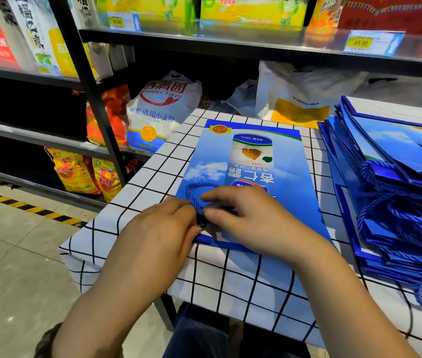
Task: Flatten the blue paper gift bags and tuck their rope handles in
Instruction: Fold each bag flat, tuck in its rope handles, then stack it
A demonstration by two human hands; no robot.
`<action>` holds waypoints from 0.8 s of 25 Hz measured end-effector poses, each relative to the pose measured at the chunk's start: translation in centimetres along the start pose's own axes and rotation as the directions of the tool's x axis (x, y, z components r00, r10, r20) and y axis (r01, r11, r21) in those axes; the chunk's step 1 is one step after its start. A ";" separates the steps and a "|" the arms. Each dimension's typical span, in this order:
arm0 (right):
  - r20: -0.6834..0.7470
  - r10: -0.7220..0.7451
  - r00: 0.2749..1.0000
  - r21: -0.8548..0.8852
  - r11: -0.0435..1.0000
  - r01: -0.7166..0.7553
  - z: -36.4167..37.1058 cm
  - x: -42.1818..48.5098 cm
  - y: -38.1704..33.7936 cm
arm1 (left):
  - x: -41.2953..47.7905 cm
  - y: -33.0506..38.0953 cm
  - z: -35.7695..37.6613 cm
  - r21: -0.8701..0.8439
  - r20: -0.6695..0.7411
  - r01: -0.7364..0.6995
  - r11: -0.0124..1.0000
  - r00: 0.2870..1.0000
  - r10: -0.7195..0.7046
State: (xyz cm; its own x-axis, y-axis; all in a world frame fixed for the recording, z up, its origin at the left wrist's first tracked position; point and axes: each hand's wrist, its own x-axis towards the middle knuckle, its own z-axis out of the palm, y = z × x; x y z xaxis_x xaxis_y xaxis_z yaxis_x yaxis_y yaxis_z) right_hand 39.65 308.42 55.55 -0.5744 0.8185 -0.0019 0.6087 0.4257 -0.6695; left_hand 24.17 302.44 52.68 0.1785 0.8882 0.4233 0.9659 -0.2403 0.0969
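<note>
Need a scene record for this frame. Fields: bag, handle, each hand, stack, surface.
bag: lies flat on the table, print up, mouth toward the person
handle: rope loop lying on the bag's face, not tucked in yet
right hand: pinches the handle near the mouth
left hand: at the mouth's left corner; grip unclear
stack: more blue bags piled on the table's right side, ropes hanging out
surface: white cloth with a black grid
</note>
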 end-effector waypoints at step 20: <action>-0.406 0.350 0.844 -0.587 0.608 -0.534 -2.4 -2.4 2.5 | 2.6 -1.5 -0.7 -0.011 0.079 0.558 0.830 0.828 -0.555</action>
State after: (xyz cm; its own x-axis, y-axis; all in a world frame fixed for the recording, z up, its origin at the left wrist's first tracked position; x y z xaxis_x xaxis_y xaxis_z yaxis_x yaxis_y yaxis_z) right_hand 43.94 308.44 55.67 -0.0499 0.9966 0.0658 0.9984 0.0480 0.0298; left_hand 23.04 304.86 54.31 -0.3738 0.8998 0.2250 0.8991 0.2920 0.3261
